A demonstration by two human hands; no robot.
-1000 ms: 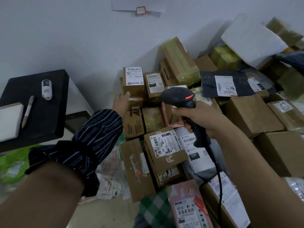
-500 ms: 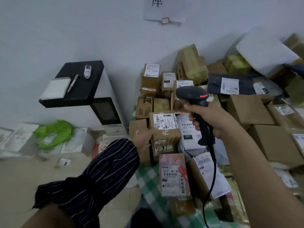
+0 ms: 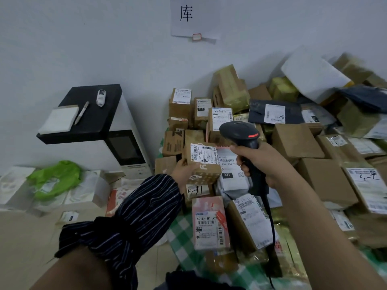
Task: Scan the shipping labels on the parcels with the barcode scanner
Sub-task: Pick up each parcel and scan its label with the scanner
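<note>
Brown cardboard box [image 3: 206, 172], at the near-left edge of the heap of parcels [image 3: 297, 141]. The left hand [image 3: 184, 174] grips it at the lower left corner, fingers curled round the edge. The box sits tilted, with its white shipping label [image 3: 203, 154] facing up toward the camera. The left forearm is in a dark striped sleeve [image 3: 136, 216].

The right hand [image 3: 266, 162] holds the black barcode scanner [image 3: 238, 131], fingers wrapped fully round the handle. Cannot tell whether the trigger is pressed. The scanner head is just right of and above the held box, nose pointing away from the camera toward the pile, with an orange mark on its side. A black cable [image 3: 272, 222] hangs from the handle base over the parcels below.

Neighbours:
- A white mailer marked 231 [image 3: 230, 175] lies just beside the box on its right, partly behind the scanner handle.
- A pink parcel [image 3: 209, 222] lies nearer the camera, label up.
- A green checked cloth [image 3: 180, 233] shows under the near parcels.

Left of the heap, against the wall, is a black worktop [image 3: 100, 122]. It carries:
- a pen [image 3: 81, 113]
- a white pad [image 3: 58, 120]
- a small white bottle [image 3: 101, 97]

A green bag [image 3: 54, 178] lies on low white boxes beside it. A paper sign [image 3: 194, 15] hangs on the wall above.
</note>
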